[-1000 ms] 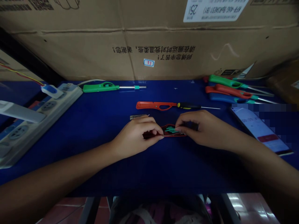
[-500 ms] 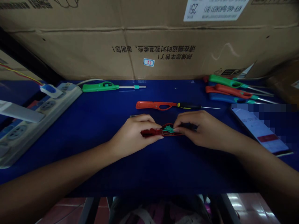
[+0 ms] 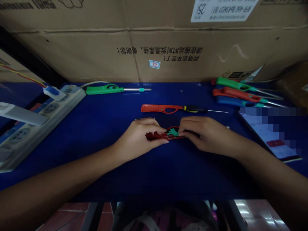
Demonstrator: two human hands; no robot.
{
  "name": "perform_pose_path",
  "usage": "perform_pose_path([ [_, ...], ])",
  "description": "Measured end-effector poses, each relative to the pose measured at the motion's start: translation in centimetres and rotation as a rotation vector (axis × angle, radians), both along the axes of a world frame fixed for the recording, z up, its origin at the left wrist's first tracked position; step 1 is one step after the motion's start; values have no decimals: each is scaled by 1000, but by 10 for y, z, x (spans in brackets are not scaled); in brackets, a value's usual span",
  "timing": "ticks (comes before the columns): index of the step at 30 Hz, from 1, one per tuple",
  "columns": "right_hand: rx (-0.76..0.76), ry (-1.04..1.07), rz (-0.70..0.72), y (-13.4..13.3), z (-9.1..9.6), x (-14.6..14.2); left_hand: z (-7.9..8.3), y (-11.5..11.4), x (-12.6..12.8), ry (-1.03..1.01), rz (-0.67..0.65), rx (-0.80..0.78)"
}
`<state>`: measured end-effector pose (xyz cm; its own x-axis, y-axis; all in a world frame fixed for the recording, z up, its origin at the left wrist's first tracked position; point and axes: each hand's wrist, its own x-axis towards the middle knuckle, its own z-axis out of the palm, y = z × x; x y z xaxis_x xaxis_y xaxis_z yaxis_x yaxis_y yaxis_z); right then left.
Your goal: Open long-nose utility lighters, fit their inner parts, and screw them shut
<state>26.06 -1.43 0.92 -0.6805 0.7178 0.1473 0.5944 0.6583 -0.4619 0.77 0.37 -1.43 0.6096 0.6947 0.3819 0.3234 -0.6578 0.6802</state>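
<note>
Red casing half (image 3: 164, 136) sits near the middle of the blue table (image 3: 168, 176), its open side up, lying crosswise between two bare hands; whether it touches the tabletop cannot be told. Inside its hollow is a small green piece (image 3: 173, 132), with thin wire-like lines beside it. The left hand (image 3: 137, 138) grasps the casing's left part, fingers along the far edge and thumb along the near one. The right hand (image 3: 204, 133) pinches the right end of the green piece between thumb and forefinger, and hides the casing's far right end.

Just behind the left hand, a small metallic part (image 3: 141, 119) is mostly covered. Farther back lies an orange-red shell (image 3: 154, 108) with a loop-shaped opening, its right end by the black and yellow handle of a screwdriver (image 3: 196, 109) whose shaft points right. Beyond them, to the left, is a green lighter (image 3: 103, 90) with a metal tube. At the back right, several long lighters are heaped together: a green one (image 3: 228, 83), a red one (image 3: 237, 93) and a blue one (image 3: 231, 101). Nearer, a phone (image 3: 267, 130) lies slanted beside the right forearm. Along the left edge runs a white power strip (image 3: 33, 130), and a cardboard box (image 3: 96, 57) stands behind everything.
</note>
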Motion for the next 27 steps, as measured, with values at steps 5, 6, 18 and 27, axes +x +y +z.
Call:
perform_pose_path([
  [5,-28,53,40,2,-2,1,-1,1,0,-11,-8,24],
  [6,-35,56,46,2,-2,1,-1,1,0,-13,-6,30],
  [18,-112,23,-38,0,0,-3,-1,0,0,-8,-4,32],
  [27,-79,149,-15,2,0,-1,-1,1,0,15,-4,41],
])
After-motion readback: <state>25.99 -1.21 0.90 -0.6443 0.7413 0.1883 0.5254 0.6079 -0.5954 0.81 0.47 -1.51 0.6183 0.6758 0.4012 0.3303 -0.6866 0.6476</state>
